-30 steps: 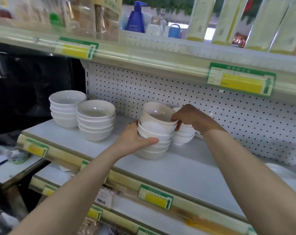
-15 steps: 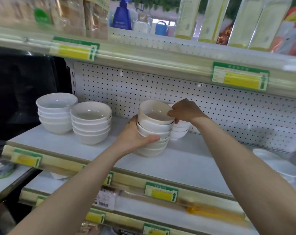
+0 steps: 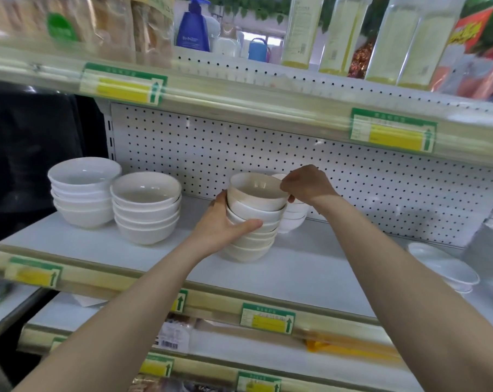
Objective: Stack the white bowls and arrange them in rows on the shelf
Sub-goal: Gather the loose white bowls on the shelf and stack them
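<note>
With the top bowl (image 3: pixel 256 193) now seated lower, left hand (image 3: pixel 222 222) gripping the stack (image 3: pixel 251 247) and right hand (image 3: pixel 307 183) pinching its rim, this mid-shelf (image 3: pixel 310 267) pile looks finished.

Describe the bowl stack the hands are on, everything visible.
The stack is about six nested white bowls, glossy like ceramic, standing on the white shelf. Its top bowl looks creamier and sits slightly tilted, empty. The left hand grips the stack's left side, thumb across the front; the right hand pinches the top bowl's right rim. A smaller stack stands close behind; contact unclear.
</note>
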Demonstrator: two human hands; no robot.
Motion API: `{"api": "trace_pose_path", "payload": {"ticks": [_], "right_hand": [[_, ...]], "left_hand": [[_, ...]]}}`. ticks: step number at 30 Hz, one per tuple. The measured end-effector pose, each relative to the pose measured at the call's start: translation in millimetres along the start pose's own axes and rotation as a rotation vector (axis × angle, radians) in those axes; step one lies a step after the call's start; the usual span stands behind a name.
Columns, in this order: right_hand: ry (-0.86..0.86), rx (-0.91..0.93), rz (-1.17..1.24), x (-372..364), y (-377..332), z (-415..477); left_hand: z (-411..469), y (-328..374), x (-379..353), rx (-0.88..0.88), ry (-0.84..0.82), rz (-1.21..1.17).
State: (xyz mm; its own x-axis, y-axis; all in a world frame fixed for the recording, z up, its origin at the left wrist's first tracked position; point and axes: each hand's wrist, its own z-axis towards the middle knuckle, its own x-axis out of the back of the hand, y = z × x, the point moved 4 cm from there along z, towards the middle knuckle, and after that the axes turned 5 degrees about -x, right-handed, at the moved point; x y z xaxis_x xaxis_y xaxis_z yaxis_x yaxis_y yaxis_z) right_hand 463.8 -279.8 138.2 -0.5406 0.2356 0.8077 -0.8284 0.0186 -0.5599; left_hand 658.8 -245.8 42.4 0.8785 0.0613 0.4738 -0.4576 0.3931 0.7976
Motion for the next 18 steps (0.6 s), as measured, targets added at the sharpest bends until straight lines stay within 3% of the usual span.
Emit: {"api": "trace_pose_path", "payload": {"ticks": [4,10,18], "right_hand": [[-0.047,0.041,0.011,-4,3,4],[-0.071,-0.039,-0.114,-11,2,12],[-0.044,0.049,-0.099,-9,-4,17]], "left_hand": [[0,-1,1,0.005,0.013,0.025],[-1,6,0,0.03,0.037,0.047],[-6,8,-2,0.001,0.019,-0.01]]}}
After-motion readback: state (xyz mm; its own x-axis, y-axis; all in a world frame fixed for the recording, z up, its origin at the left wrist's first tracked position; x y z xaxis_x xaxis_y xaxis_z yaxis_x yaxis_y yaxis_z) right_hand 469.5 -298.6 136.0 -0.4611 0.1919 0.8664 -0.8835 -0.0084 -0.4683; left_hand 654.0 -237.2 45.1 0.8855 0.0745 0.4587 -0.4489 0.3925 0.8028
